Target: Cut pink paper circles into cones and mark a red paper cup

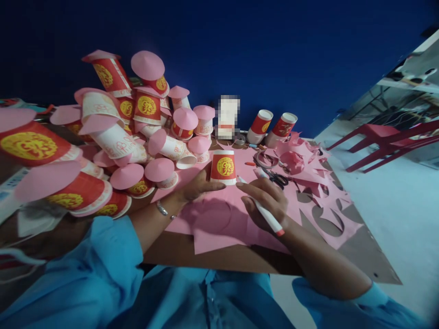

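At the centre of the frame I see a red paper cup with a gold emblem (223, 167) standing upside down on a pink paper sheet (219, 224), so its inside is hidden. My left hand (199, 186) rests flat against the cup's left side, fingers loose, not clenched. My right hand (265, 201) grips a white marker pen with a red end (262, 209), tip touching the cup's lower right rim. Upper left, a heap of similar cups wearing pink paper cone lids (137, 128).
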Demonstrator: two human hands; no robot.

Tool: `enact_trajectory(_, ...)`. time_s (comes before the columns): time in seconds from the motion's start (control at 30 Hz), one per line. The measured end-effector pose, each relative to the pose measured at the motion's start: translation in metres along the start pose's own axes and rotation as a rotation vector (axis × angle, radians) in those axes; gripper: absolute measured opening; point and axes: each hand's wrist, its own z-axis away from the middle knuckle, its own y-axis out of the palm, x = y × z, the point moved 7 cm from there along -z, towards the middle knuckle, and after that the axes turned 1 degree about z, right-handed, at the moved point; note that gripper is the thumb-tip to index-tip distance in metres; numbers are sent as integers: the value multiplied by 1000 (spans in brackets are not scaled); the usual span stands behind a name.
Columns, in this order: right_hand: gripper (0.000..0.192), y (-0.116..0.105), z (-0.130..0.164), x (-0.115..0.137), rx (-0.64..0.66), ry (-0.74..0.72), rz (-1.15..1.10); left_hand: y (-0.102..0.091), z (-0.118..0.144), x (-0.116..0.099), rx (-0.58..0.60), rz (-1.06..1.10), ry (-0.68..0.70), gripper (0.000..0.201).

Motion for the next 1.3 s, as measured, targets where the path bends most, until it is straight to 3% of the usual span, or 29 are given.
enact_trajectory(0.17, 11, 2, -3, 0, -7, 73, -51, -4, 0, 8, -10, -13, -7, 64)
enact_trajectory(0.57, 20, 13, -2, 1, -4, 51, -43, -3, 2, 6, -19, -14, 1, 72)
enact_trajectory(0.83, 17, 13, -5, 3, 96, 33, -60, -4, 2, 6, -28, -28, -14, 75)
enact_trajectory(1.3, 20, 10, -5, 0, 48, 32, -113, -4, 3, 11, -22, 22, -49, 79)
